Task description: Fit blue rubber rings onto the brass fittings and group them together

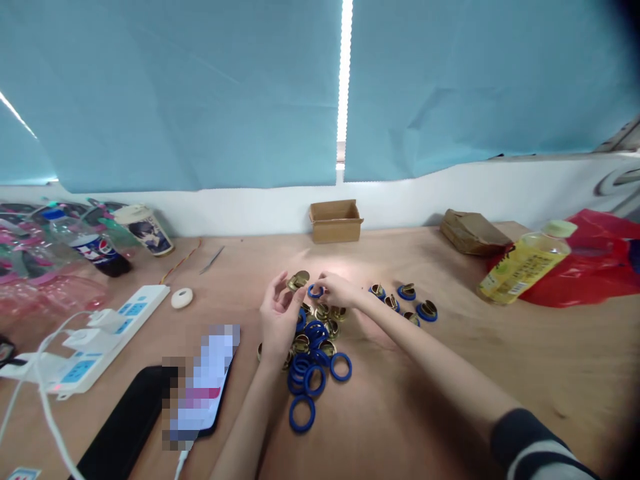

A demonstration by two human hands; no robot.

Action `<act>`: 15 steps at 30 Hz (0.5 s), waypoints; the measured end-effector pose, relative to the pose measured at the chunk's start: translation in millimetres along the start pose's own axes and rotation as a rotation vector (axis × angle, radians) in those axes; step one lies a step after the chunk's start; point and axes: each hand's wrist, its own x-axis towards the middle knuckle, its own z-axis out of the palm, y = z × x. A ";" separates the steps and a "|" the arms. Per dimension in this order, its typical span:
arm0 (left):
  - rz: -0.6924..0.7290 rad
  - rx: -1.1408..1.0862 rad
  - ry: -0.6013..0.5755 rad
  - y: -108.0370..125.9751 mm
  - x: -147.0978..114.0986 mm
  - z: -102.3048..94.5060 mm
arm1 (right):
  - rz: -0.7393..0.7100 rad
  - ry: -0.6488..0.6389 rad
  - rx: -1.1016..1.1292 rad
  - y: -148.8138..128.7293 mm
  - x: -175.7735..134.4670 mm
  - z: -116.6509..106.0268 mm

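Left grip (277,313) pinches a brass disc (299,280) between thumb and fingers; your right grip (336,291) pinches a blue ring (311,294) by its edge, just beside the disc. You hold both over the far end of the heap, probably so the two parts can be lined up by eye. Loose rings (303,429) spill toward the near side of the counter (400,427), loose discs (301,344) mixed in farther back, likely placed for easy reach by either grip. To the right, beyond your right forearm (425,347), paired pieces (427,310) sit apart, presumably to avoid mixing with loose ones. Your phone (205,383) lies left of your left forearm (253,407), possibly so its lit screen can be seen.
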 end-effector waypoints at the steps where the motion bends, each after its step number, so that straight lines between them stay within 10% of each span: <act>1: -0.015 -0.024 0.002 -0.6 -0.5 0.9 | 0.011 0.010 0.003 1.4 1.6 3.1; 15: -0.197 -0.101 -0.108 1.6 -14.4 13.6 | 0.089 0.269 0.445 -10.8 -43.8 -35.0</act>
